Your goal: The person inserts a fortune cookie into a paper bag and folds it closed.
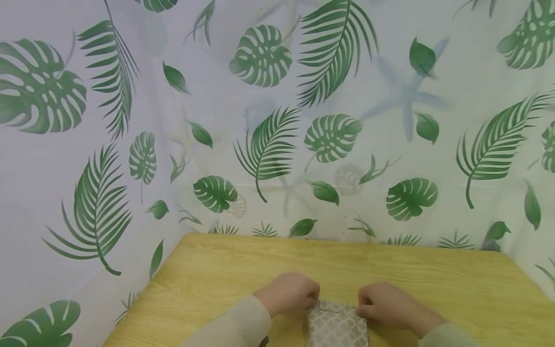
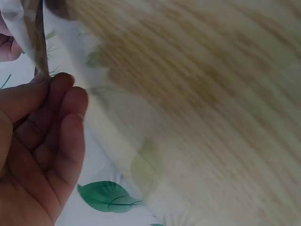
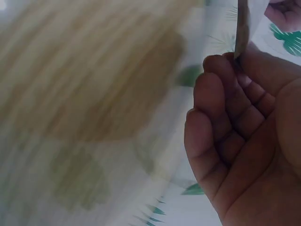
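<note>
A flat grey-beige piece with a pale lattice pattern [image 1: 339, 327], like a folded cloth or a bag, stands close over the front of the table. My left hand [image 1: 292, 293] pinches its upper left corner between thumb and fingertips. At the upper right corner, my right hand [image 1: 390, 306] pinches it the same way. In the left wrist view, a thin edge of the patterned piece [image 2: 41, 42] runs up from between the left thumb and forefinger. The right wrist view shows its other edge [image 3: 242, 28] caught at the right fingertips. Its lower end is cut off by the head view's frame.
The yellow wood-grain table [image 1: 243, 260] reaches back to a white curtain [image 1: 277, 101] printed with green leaves. Another stretch of leaf-printed curtain [image 1: 26, 193] hangs along the left side.
</note>
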`<state>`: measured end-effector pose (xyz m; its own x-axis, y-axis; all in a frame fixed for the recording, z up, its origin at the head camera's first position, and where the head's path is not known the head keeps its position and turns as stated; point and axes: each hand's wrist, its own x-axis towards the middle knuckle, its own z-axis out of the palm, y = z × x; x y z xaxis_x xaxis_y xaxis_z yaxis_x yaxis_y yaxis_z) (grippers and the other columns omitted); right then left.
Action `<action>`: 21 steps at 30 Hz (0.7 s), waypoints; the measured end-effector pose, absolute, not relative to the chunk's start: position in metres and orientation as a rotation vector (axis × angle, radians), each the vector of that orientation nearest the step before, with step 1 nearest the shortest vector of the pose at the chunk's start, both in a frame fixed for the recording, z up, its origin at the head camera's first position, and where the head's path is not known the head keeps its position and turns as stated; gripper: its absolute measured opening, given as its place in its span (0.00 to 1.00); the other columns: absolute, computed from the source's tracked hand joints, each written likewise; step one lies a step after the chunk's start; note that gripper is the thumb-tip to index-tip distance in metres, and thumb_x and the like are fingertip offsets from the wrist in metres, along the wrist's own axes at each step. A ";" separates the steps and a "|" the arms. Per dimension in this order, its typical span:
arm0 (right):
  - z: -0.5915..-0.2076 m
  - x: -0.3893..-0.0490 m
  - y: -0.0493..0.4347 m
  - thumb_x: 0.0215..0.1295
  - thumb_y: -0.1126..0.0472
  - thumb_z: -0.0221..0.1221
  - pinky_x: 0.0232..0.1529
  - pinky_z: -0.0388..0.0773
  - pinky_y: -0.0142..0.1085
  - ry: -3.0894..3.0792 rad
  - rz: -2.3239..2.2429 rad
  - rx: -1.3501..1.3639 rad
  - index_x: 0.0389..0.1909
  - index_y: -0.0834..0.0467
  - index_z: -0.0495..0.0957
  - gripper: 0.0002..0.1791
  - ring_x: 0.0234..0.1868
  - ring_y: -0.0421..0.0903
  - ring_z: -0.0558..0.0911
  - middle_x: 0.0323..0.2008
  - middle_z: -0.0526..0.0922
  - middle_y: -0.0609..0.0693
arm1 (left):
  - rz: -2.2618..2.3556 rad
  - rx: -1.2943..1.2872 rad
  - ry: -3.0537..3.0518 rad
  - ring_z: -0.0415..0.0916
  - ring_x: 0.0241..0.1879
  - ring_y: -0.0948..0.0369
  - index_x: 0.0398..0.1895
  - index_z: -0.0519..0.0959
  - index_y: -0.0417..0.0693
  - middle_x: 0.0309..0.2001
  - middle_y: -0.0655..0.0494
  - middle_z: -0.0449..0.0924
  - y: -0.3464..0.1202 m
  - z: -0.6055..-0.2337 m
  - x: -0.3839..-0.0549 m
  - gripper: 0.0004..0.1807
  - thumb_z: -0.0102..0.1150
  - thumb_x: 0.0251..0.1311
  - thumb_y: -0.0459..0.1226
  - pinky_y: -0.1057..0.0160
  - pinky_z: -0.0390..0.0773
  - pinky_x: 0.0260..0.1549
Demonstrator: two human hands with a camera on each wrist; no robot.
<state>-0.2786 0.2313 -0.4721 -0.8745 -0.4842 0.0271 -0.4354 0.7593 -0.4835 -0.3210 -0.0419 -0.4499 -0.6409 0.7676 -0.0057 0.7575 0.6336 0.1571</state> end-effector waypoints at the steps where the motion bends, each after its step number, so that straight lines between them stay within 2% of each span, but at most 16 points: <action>1: -0.475 -0.280 0.230 0.67 0.51 0.65 0.23 0.66 0.33 2.850 -0.744 -0.757 0.22 0.46 0.73 0.15 0.20 0.34 0.66 0.17 0.69 0.35 | 0.188 1.290 2.776 0.72 0.28 0.73 0.31 0.82 0.58 0.28 0.72 0.78 -0.042 -0.453 -0.323 0.05 0.66 0.66 0.41 0.72 0.74 0.34; 6: -0.483 -0.286 0.221 0.67 0.56 0.64 0.23 0.67 0.33 2.801 -0.778 -0.759 0.23 0.47 0.74 0.13 0.21 0.35 0.68 0.19 0.71 0.37 | 0.121 1.241 2.769 0.72 0.28 0.71 0.30 0.83 0.58 0.28 0.71 0.79 -0.045 -0.462 -0.328 0.05 0.67 0.64 0.42 0.71 0.75 0.35; 14: -0.484 -0.290 0.219 0.68 0.54 0.64 0.27 0.69 0.36 2.822 -0.753 -0.680 0.27 0.46 0.77 0.10 0.24 0.37 0.71 0.23 0.75 0.38 | 0.188 1.137 2.748 0.72 0.29 0.71 0.32 0.83 0.58 0.28 0.72 0.78 -0.049 -0.463 -0.332 0.06 0.66 0.65 0.46 0.69 0.75 0.35; 17: -0.483 -0.289 0.219 0.69 0.54 0.64 0.28 0.70 0.37 2.821 -0.756 -0.671 0.29 0.45 0.78 0.08 0.25 0.38 0.72 0.24 0.76 0.38 | 0.211 1.093 2.749 0.74 0.31 0.71 0.35 0.84 0.59 0.31 0.71 0.80 -0.050 -0.464 -0.332 0.05 0.66 0.65 0.47 0.67 0.77 0.38; 21: -0.480 -0.286 0.222 0.70 0.51 0.62 0.26 0.70 0.37 2.832 -0.766 -0.694 0.33 0.44 0.80 0.05 0.25 0.38 0.72 0.25 0.76 0.37 | 0.236 1.062 2.777 0.77 0.36 0.70 0.44 0.84 0.58 0.36 0.70 0.82 -0.056 -0.465 -0.332 0.10 0.65 0.66 0.49 0.65 0.79 0.42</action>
<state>-0.2863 0.2218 -0.4800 -0.8864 -0.4630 -0.0022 -0.3988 0.7658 -0.5044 -0.3319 -0.0560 -0.4651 -0.7356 0.6713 -0.0914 0.6462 0.7357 0.2028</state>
